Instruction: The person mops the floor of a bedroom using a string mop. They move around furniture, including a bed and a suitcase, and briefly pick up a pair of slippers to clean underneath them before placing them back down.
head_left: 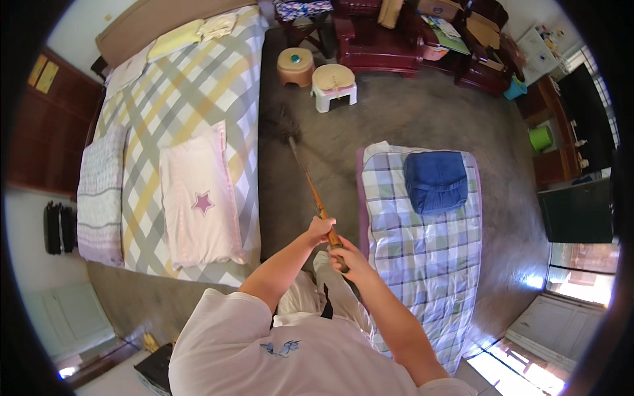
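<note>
A long wooden-handled broom (308,173) slants away from me over the floor, between the large bed and the narrow one. Its dark, bristly head (288,124) is down near the floor beside the large bed's edge and blurs into the dark surface. My left hand (321,230) is closed round the handle, farther along it. Nearer to my body, my right hand (349,259) grips the handle close to its end. Both arms reach forward in front of my legs.
To the left stands the large bed (145,148) with a pink pillow (198,201). On the right, a narrow bed (422,264) carries a blue folded cushion (436,183). Ahead are a brown stool (295,71), a white stool (333,102) and dark red wooden seating (376,53).
</note>
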`<state>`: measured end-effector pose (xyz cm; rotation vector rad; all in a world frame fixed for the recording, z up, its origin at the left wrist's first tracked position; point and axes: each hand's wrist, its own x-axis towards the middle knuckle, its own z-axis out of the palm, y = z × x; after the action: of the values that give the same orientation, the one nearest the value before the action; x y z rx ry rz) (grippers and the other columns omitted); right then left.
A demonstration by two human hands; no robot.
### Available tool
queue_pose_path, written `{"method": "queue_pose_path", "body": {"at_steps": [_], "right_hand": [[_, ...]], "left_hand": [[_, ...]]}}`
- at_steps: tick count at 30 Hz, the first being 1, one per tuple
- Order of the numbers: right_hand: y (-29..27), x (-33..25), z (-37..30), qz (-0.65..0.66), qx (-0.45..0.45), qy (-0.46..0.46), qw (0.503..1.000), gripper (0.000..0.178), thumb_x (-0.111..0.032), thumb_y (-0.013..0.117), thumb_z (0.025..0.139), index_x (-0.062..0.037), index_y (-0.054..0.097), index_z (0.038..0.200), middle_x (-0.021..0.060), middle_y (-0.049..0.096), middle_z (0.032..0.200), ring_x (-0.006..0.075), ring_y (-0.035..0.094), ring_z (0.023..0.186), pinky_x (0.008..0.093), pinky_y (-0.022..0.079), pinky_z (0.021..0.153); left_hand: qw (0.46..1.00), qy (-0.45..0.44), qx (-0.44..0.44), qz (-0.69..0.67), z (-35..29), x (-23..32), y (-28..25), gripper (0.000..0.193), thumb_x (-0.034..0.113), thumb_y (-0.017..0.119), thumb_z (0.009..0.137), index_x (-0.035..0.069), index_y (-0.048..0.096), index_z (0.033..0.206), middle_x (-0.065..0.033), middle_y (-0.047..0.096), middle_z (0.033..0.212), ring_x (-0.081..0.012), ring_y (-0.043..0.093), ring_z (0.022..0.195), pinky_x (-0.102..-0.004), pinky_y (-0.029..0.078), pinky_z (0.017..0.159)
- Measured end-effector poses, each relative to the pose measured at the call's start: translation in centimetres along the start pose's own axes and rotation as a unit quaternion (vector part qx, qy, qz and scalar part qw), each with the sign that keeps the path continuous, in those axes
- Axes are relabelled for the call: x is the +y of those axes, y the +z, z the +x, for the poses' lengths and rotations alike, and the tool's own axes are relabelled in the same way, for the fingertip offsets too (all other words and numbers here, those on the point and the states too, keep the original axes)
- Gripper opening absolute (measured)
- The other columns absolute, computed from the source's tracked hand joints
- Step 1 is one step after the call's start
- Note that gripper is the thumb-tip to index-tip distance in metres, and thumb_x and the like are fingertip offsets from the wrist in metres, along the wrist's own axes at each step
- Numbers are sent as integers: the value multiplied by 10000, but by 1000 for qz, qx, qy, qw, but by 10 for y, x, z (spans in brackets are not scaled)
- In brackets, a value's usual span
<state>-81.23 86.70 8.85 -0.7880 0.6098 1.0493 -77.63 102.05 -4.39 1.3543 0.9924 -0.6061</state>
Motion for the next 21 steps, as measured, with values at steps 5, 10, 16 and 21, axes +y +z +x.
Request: {"method": "queue_pose_path", "body": {"at_steps": [5, 10, 16, 21], "right_hand": [[-14, -88, -101, 9, -10, 33, 999, 562, 20, 505, 860, -91, 362, 1392, 128, 574, 908, 150, 525, 647, 241, 403, 496], [4, -136, -138, -79, -17, -73, 994, 582, -66, 542, 851, -89, 371, 1407, 133, 604, 1032, 189, 590, 794, 351, 492, 721], [27, -180, -102, -308, 80, -319, 893, 381, -133, 709, 818, -90, 607, 1182, 46, 579, 1069, 164, 587, 936, 314, 465, 875], [48, -257, -49, -366, 163, -467, 789, 166, -54, 694, 781, -25, 687, 945, 72, 659, 1069, 142, 600, 992, 292, 443, 913]], "left_hand": [[990, -71, 39, -117, -21, 54, 66, 470, 289, 613, 822, 41, 400, 1160, -137, 581, 773, -254, 600, 576, -374, 529, 461], [995, 67, 76, -8, 39, 42, 51, 533, 275, 576, 847, 220, 408, 1350, -150, 523, 1083, -275, 618, 836, -390, 568, 581], [837, 340, 151, 400, 59, 111, 45, 457, 208, 668, 747, 241, 564, 1190, -110, 484, 1210, -358, 502, 1106, -404, 495, 866], [828, 351, 27, 436, 110, 194, 37, 228, 266, 739, 666, 167, 675, 862, -104, 600, 1003, -354, 589, 918, -429, 496, 786]]}}
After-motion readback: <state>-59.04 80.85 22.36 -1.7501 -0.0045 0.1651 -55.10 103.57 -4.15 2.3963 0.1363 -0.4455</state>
